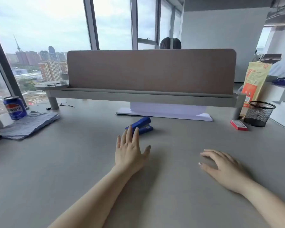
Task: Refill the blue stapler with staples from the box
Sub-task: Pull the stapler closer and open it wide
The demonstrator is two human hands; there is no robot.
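— Where do we stand with the blue stapler (141,125)?

— It lies shut near the desk's (72,162) far edge, centre. Our left hand (129,151) reaches for it, fingers spread, tips at its near side, gripping nothing.

— And the staples?

— The red box (238,125) waits toward the far right corner, beside the mesh cup (259,113). Our right hand (224,167) rests loosely open on the desk, empty, probably free to fetch it.

Both forearms are bare from the bottom edge of the view up to the wrists, with no sleeve in sight. The left hand (129,152) wears no ring, watch or bracelet. The right hand (224,168) is likewise unadorned, its nails long, rounded and glossy.
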